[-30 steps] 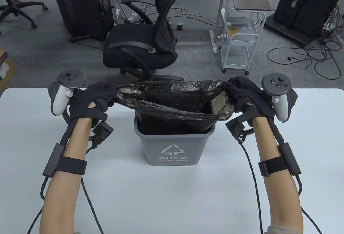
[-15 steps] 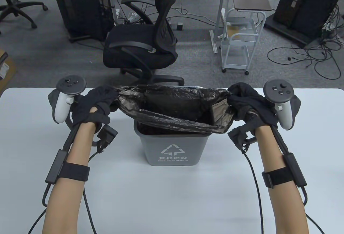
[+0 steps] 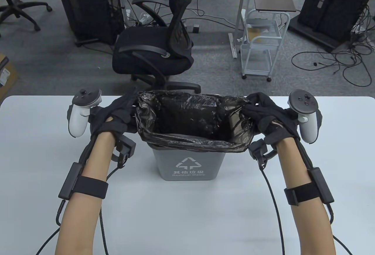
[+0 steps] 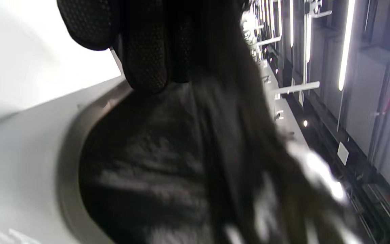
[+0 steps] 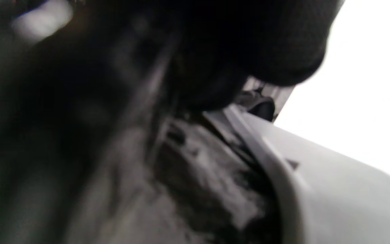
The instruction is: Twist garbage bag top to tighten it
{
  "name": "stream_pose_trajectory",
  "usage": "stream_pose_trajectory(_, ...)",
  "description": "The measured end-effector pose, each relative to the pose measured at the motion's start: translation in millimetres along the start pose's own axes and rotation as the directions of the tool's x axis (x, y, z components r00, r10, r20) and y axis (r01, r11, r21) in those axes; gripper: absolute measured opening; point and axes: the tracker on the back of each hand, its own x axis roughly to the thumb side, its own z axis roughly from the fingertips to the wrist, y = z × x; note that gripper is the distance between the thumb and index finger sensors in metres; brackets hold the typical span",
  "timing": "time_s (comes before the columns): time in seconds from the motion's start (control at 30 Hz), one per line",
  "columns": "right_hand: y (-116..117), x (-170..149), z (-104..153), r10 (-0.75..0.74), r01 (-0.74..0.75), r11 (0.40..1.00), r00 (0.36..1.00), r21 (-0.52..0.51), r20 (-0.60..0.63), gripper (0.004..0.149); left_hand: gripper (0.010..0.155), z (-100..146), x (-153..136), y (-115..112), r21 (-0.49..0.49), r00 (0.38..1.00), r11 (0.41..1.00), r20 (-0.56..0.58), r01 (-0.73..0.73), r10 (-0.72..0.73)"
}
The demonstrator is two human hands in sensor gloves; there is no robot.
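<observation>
A black garbage bag lines a small grey bin at the table's middle; its top stands open above the bin's rim. My left hand grips the bag's left edge and my right hand grips its right edge. In the left wrist view gloved fingers close on the dark film beside the bin's rim. The right wrist view is blurred and shows the bag and the grey rim.
The white table runs to its far edge just behind the bin. A black office chair stands on the floor beyond it, with a white cart to the right.
Both hands moved inward toward the bin with the bag's edges. The stretched, flattened mouth of the bag slackened into a rounder opening.
</observation>
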Motion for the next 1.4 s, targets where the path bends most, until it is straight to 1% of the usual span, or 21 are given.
stream_pose_trajectory(0.03, 1, 0, 0, -0.012, 0.012, 1.0, 1.0, 0.018, -0.002, 0.051, 0.094, 0, 3, -3, 0.01, 0.999, 0.999, -0.01, 0.033, -0.033)
stream_pose_trajectory(0.1, 4, 2, 1, -0.035, 0.035, 0.996, 0.999, 0.08, -0.001, 0.058, 0.098, 1, 12, -9, 0.063, 0.986, 0.985, -0.049, 0.163, -0.16)
stream_pose_trajectory(0.17, 6, 5, 1, -0.02, 0.018, 0.993, 1.0, 0.116, 0.01, 0.063, 0.095, 1, 18, -13, 0.107, 0.965, 0.96, -0.079, 0.259, -0.251)
stream_pose_trajectory(0.23, 8, 8, 3, 0.017, -0.019, 0.991, 1.0, 0.129, 0.02, 0.065, 0.083, 1, 22, -16, 0.113, 0.954, 0.949, -0.095, 0.293, -0.284)
stream_pose_trajectory(0.33, 8, 13, 6, 0.09, -0.095, 0.989, 0.995, 0.111, 0.046, 0.065, 0.063, -1, 21, -18, 0.11, 0.956, 0.952, -0.104, 0.285, -0.275)
stream_pose_trajectory(0.37, 8, 15, 7, 0.108, -0.112, 0.988, 0.993, 0.11, 0.048, 0.065, 0.058, -1, 20, -16, 0.114, 0.955, 0.951, -0.105, 0.287, -0.276)
stream_pose_trajectory(0.43, 6, 19, 10, 0.16, -0.164, 0.983, 0.986, 0.082, 0.054, 0.064, 0.053, -1, 18, -13, 0.126, 0.952, 0.947, -0.111, 0.297, -0.284)
stream_pose_trajectory(0.5, 3, 23, 13, 0.239, -0.241, 0.97, 0.969, 0.028, 0.058, 0.064, 0.051, 2, 16, -7, 0.135, 0.954, 0.947, -0.108, 0.293, -0.28)
stream_pose_trajectory(0.6, -4, 27, 17, 0.353, -0.35, 0.935, 0.935, -0.061, 0.043, 0.064, 0.052, 10, 14, 5, 0.175, 0.944, 0.929, -0.113, 0.325, -0.309)
stream_pose_trajectory(0.67, -7, 29, 19, 0.41, -0.404, 0.908, 0.912, -0.115, 0.032, 0.064, 0.059, 16, 13, 13, 0.212, 0.932, 0.909, -0.129, 0.36, -0.339)
stream_pose_trajectory(0.7, -8, 29, 20, 0.432, -0.425, 0.894, 0.902, -0.143, 0.023, 0.064, 0.06, 19, 12, 16, 0.227, 0.925, 0.898, -0.138, 0.378, -0.354)
stream_pose_trajectory(0.77, -10, 29, 21, 0.482, -0.47, 0.861, 0.876, -0.193, 0.014, 0.065, 0.057, 26, 9, 23, 0.254, 0.917, 0.883, -0.159, 0.396, -0.365)
stream_pose_trajectory(0.9, -12, 29, 24, 0.552, -0.533, 0.801, 0.834, -0.271, -0.008, 0.064, 0.049, 31, 1, 33, 0.263, 0.926, 0.89, -0.173, 0.372, -0.336)
stream_pose_trajectory(1.03, -15, 33, 31, 0.6, -0.567, 0.736, 0.799, -0.37, -0.029, 0.064, 0.043, 36, -5, 42, 0.319, 0.927, 0.873, -0.206, 0.368, -0.314)
stream_pose_trajectory(1.13, -18, 35, 35, 0.596, -0.56, 0.721, 0.802, -0.408, -0.046, 0.065, 0.043, 37, -7, 43, 0.292, 0.948, 0.906, -0.172, 0.308, -0.267)
stream_pose_trajectory(1.2, -20, 35, 36, 0.595, -0.568, 0.714, 0.8, -0.409, -0.075, 0.06, 0.043, 40, -8, 45, 0.273, 0.968, 0.931, -0.132, 0.242, -0.213)
stream_pose_trajectory(1.27, -23, 34, 37, 0.57, -0.55, 0.723, 0.817, -0.417, -0.089, 0.046, 0.044, 42, -7, 46, 0.239, 0.988, 0.959, -0.076, 0.151, -0.136)
stream_pose_trajectory(1.3, -24, 34, 37, 0.546, -0.526, 0.74, 0.834, -0.419, -0.083, 0.04, 0.044, 44, -7, 47, 0.21, 0.995, 0.973, -0.05, 0.1, -0.092)
stream_pose_trajectory(1.37, -26, 32, 38, 0.492, -0.475, 0.782, 0.868, -0.404, -0.067, 0.038, 0.045, 47, -6, 48, 0.18, 0.998, 0.982, -0.025, 0.056, -0.052)
stream_pose_trajectory(1.4, -28, 31, 38, 0.434, -0.423, 0.822, 0.899, -0.381, -0.061, 0.038, 0.045, 50, -4, 48, 0.173, 0.998, 0.983, -0.013, 0.055, -0.053)
